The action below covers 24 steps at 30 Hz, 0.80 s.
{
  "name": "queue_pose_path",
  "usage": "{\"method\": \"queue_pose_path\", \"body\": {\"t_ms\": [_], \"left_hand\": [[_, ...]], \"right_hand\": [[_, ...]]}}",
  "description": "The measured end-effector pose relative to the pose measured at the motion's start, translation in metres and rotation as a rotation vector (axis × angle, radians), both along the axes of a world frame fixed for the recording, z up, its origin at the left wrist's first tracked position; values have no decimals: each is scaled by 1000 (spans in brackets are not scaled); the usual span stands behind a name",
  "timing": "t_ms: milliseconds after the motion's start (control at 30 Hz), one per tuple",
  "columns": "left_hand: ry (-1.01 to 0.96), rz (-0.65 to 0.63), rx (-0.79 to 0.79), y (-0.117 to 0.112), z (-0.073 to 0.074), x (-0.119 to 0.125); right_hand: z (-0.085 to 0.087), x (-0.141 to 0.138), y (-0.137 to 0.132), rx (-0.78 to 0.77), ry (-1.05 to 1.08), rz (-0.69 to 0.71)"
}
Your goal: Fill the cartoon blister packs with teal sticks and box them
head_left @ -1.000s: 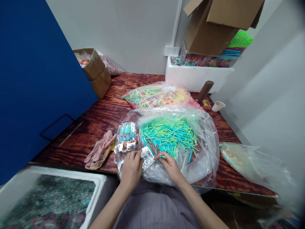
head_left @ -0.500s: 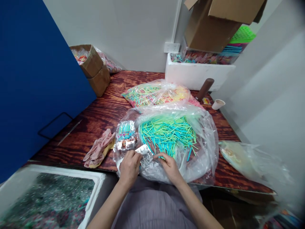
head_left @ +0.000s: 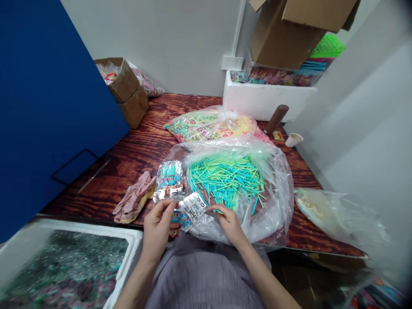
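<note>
My left hand point(head_left: 156, 226) pinches a small printed foil packet point(head_left: 190, 209) and holds it up at the near table edge. My right hand point(head_left: 227, 221) is closed, its fingertips on a few green and blue sticks at the near rim of a big clear plastic bag point(head_left: 273, 189) full of such sticks point(head_left: 227, 178). Left of that pile, inside the plastic, lies a stack of filled packets point(head_left: 169, 180). Whether the right fingers also touch the packet's right end I cannot tell.
Pink gloves point(head_left: 133, 198) lie left of the packets. A second bag of mixed-colour sticks point(head_left: 210, 123) sits behind. A white foam box point(head_left: 264, 101), a brown cylinder point(head_left: 276, 119), a paper cup point(head_left: 293, 140), cardboard boxes point(head_left: 128, 92), a blue board point(head_left: 48, 107) and a foam bin point(head_left: 64, 266) surround the table.
My left hand has drawn back and to the left, lifting the foil packet up off the bag and tilting its printed face into view. My right hand stays at the sticks.
</note>
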State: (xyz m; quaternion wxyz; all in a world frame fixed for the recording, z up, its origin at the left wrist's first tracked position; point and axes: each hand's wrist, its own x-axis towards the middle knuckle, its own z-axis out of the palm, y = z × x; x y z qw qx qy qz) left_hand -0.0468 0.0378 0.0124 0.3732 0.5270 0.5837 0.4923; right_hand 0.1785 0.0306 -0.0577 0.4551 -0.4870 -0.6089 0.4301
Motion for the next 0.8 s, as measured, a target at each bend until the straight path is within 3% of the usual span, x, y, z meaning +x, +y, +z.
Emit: {"method": "queue_pose_path", "body": {"t_ms": [100, 333, 567, 800], "left_hand": [[-148, -27, -120, -2, 5, -3], [-133, -59, -147, -1, -2, 5], [-240, -68, -172, 5, -8, 5], [-25, -63, -109, 3, 1, 6]], "right_hand": [[1, -1, 0, 1, 3, 3], [-3, 0, 0, 18, 4, -3], [-6, 1, 1, 41, -9, 6], [-7, 0, 1, 35, -8, -1]]}}
